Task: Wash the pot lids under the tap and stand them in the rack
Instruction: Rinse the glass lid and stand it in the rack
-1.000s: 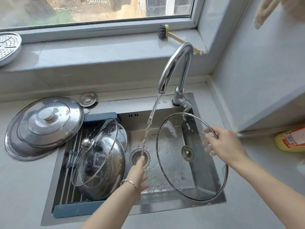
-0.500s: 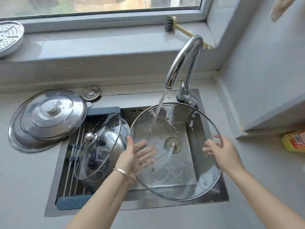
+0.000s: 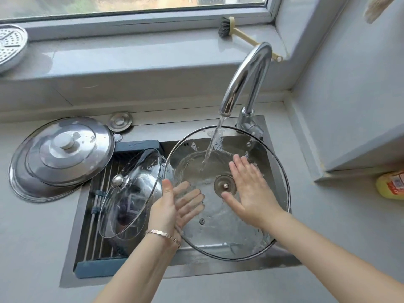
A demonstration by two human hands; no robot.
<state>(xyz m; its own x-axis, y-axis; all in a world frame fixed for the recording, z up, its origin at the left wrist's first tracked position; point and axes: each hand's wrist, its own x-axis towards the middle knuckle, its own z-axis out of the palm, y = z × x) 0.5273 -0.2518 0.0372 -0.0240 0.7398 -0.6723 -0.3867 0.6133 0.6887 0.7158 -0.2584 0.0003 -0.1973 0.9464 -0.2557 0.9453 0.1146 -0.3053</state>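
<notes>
Because the left hand (image 3: 175,206) at nine o'clock and the right hand (image 3: 249,193) at three lie flat, ungripping, on the large round steel-rimmed glass lid (image 3: 229,235) under the curved chrome tap (image 3: 247,77), it may slip into the steel sink (image 3: 196,266).

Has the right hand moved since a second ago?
Yes. The right hand shifted left, from right of the tap base to below it, flat on the glass lid.

Clear glass lid (image 3: 218,232) with a silver rim, silver steel lids (image 3: 63,154), dark blue-framed rack (image 3: 140,145), chrome tap (image 3: 247,79), cream-handled brush (image 3: 227,26) with dark grey bristles, yellow bottle (image 3: 391,184) with a red and white label, white tray (image 3: 11,47) dotted with holes.
</notes>
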